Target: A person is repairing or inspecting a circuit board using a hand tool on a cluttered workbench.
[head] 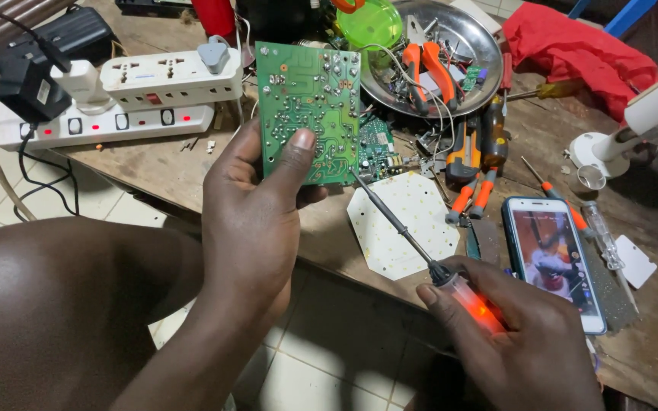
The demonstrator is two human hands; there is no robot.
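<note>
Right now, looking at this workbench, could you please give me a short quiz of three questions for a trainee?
1. True or false: the left hand holds the green circuit board upright.
2. What does the tip of the soldering iron in the right hand touch?
A. the smartphone
B. the board's lower edge
C. the white octagonal panel
3. Fill in: the orange-handled pliers lie in a round metal ____.

Key: 1 true; 2 B; 3 tray.

Pliers (429, 65) in bowl (489, 46) (behind phone (554, 262))
</note>
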